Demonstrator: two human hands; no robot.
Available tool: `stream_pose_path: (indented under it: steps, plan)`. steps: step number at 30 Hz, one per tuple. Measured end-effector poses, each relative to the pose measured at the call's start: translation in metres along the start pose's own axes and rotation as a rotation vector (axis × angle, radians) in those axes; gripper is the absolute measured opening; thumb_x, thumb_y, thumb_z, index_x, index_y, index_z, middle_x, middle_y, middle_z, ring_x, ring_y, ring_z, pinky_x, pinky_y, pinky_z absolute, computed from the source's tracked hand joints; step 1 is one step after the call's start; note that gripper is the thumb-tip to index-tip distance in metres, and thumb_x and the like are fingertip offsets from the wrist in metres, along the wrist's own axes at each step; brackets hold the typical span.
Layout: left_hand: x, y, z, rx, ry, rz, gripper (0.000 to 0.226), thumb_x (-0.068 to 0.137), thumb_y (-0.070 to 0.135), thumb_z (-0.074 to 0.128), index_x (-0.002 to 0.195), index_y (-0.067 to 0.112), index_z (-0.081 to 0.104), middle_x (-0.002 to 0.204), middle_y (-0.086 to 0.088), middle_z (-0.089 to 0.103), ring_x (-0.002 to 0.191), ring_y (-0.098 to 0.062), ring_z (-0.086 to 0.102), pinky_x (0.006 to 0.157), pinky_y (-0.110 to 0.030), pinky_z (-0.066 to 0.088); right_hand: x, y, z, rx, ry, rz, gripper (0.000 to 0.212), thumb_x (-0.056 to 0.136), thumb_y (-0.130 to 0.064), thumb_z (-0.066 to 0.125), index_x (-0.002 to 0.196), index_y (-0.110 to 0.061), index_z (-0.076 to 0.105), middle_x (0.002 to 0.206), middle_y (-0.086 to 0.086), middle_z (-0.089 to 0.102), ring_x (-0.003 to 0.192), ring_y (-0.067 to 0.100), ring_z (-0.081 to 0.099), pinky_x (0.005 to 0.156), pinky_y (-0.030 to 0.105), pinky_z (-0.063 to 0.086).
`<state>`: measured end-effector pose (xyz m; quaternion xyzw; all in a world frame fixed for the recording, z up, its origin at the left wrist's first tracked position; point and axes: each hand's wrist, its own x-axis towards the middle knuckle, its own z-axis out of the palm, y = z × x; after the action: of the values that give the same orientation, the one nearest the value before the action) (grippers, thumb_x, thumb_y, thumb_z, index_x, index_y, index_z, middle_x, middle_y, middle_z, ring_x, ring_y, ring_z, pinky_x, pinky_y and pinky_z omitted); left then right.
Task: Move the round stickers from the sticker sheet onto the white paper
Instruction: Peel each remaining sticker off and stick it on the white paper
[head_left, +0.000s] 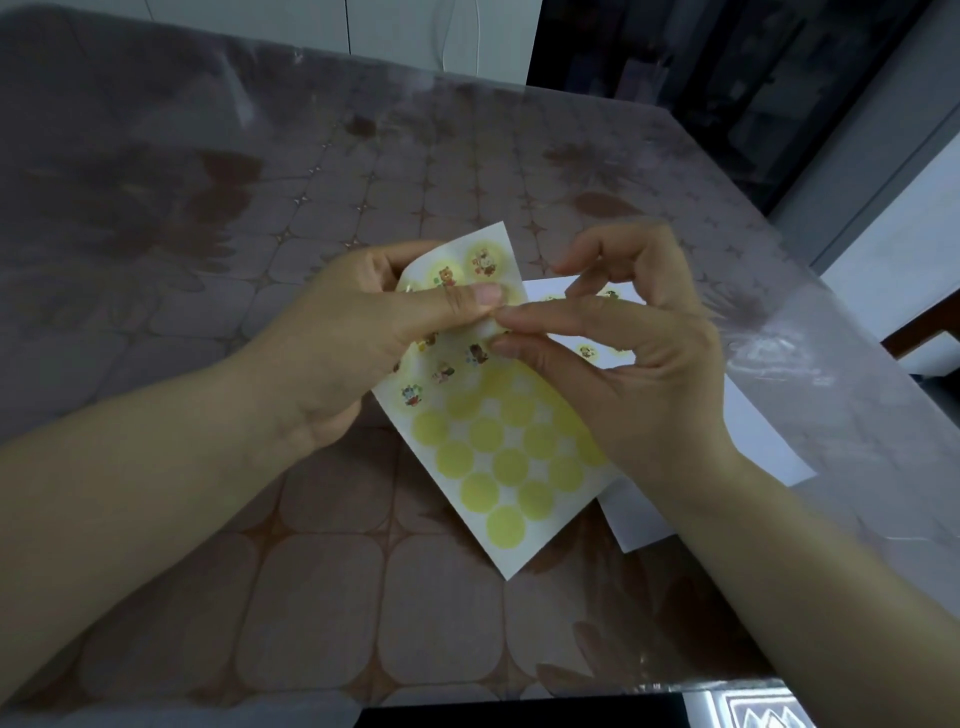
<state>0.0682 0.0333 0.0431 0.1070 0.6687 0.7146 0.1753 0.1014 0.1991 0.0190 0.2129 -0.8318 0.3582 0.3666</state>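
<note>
The sticker sheet (488, 457) is held above the table, bent near its top. Its lower part shows several bare yellow circles; round cartoon stickers (485, 260) remain on the upper part. My left hand (363, 332) grips the sheet's upper part, thumb pressed on its face. My right hand (613, 353) pinches at the sheet's right edge with thumb and forefinger, where a round sticker (491, 327) is partly hidden by the fingertips. The white paper (769, 436) lies on the table under my right hand, with a few round stickers (588, 352) stuck on it.
The table (311, 597) has a brown patterned cloth under a clear plastic cover. Its right edge (831, 291) runs diagonally near the paper, and its near edge lies at the bottom. A dark doorway and white cabinets stand beyond the far edge.
</note>
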Motion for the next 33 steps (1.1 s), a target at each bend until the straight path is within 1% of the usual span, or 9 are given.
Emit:
stream_pose_path:
  steps: [9, 14, 18, 20, 22, 24, 27, 30, 33]
  plan:
    - [-0.0009, 0.0002, -0.0006, -0.022, -0.028, -0.017, 0.022, 0.057, 0.023, 0.072, 0.078, 0.018, 0.073, 0.075, -0.005, 0.073, 0.067, -0.021, 0.071, 0.057, -0.031, 0.059, 0.001, 0.0029, -0.0011, -0.041, 0.009, -0.176, 0.016, 0.079, -0.023, 0.074, 0.091, -0.03, 0.066, 0.097, -0.018, 0.045, 0.085, 0.011, 0.048, 0.076, 0.052, 0.043]
    - [0.0012, -0.0012, -0.0022, -0.037, -0.009, -0.075, 0.029, 0.058, 0.023, 0.073, 0.085, 0.013, 0.072, 0.078, -0.007, 0.074, 0.065, -0.021, 0.071, 0.059, -0.034, 0.059, -0.0005, 0.0048, -0.0017, -0.095, -0.033, -0.223, 0.005, 0.082, -0.021, 0.071, 0.082, -0.023, 0.075, 0.096, -0.013, 0.051, 0.086, 0.005, 0.046, 0.08, 0.041, 0.041]
    - [0.0016, -0.0019, -0.0024, -0.044, 0.013, -0.079, 0.035, 0.059, 0.025, 0.073, 0.092, 0.012, 0.07, 0.082, -0.009, 0.075, 0.07, -0.024, 0.072, 0.062, -0.041, 0.06, 0.0034, -0.0017, -0.0051, 0.084, -0.088, 0.095, 0.017, 0.074, -0.023, 0.076, 0.082, -0.033, 0.065, 0.095, -0.014, 0.055, 0.082, -0.003, 0.055, 0.077, 0.015, 0.043]
    - [0.0012, -0.0019, -0.0023, -0.044, 0.038, -0.069, 0.032, 0.06, 0.025, 0.073, 0.09, 0.013, 0.069, 0.081, -0.007, 0.075, 0.07, -0.024, 0.073, 0.061, -0.04, 0.06, 0.0049, -0.0037, -0.0065, 0.313, -0.128, 0.369, 0.023, 0.072, -0.027, 0.075, 0.08, -0.035, 0.055, 0.087, -0.013, 0.062, 0.071, 0.005, 0.062, 0.065, 0.028, 0.051]
    - [0.0017, -0.0016, -0.0019, -0.04, 0.057, -0.069, 0.033, 0.059, 0.026, 0.072, 0.09, 0.013, 0.068, 0.081, -0.006, 0.075, 0.069, -0.022, 0.073, 0.059, -0.039, 0.06, 0.0044, -0.0017, -0.0086, 0.441, -0.153, 0.494, 0.024, 0.076, -0.021, 0.074, 0.08, -0.031, 0.052, 0.078, -0.009, 0.065, 0.064, 0.031, 0.06, 0.058, 0.047, 0.048]
    - [0.0024, -0.0013, -0.0019, -0.068, 0.065, -0.078, 0.034, 0.056, 0.027, 0.072, 0.088, 0.015, 0.068, 0.08, -0.005, 0.075, 0.068, -0.02, 0.073, 0.058, -0.038, 0.06, 0.0044, -0.0012, -0.0096, 0.439, -0.155, 0.505, 0.024, 0.081, -0.015, 0.07, 0.077, -0.033, 0.054, 0.074, -0.01, 0.063, 0.06, 0.036, 0.053, 0.053, 0.045, 0.044]
    - [0.0045, -0.0004, -0.0037, -0.192, 0.055, -0.106, 0.046, 0.055, 0.022, 0.072, 0.099, 0.013, 0.066, 0.087, -0.006, 0.076, 0.076, -0.019, 0.073, 0.059, -0.032, 0.059, 0.004, 0.0016, -0.0085, 0.397, -0.072, 0.492, 0.029, 0.087, -0.013, 0.062, 0.075, -0.039, 0.058, 0.075, -0.014, 0.055, 0.06, 0.021, 0.047, 0.054, 0.035, 0.04]
    - [0.0072, -0.0023, -0.0069, -0.258, 0.0, -0.149, 0.05, 0.057, 0.013, 0.07, 0.107, 0.007, 0.066, 0.098, -0.009, 0.074, 0.089, -0.021, 0.072, 0.071, -0.031, 0.06, 0.0039, 0.0026, -0.008, 0.338, -0.022, 0.445, 0.027, 0.091, -0.011, 0.056, 0.083, -0.037, 0.059, 0.072, -0.019, 0.052, 0.059, 0.017, 0.044, 0.051, 0.032, 0.037]
    - [0.0068, -0.0048, -0.0057, -0.277, -0.044, -0.157, 0.05, 0.059, 0.003, 0.067, 0.11, 0.004, 0.066, 0.102, -0.011, 0.073, 0.092, -0.023, 0.071, 0.07, -0.031, 0.059, 0.0037, 0.0015, -0.0083, 0.31, -0.017, 0.442, 0.026, 0.093, -0.008, 0.053, 0.087, -0.033, 0.059, 0.068, -0.02, 0.052, 0.051, 0.012, 0.044, 0.046, 0.029, 0.037]
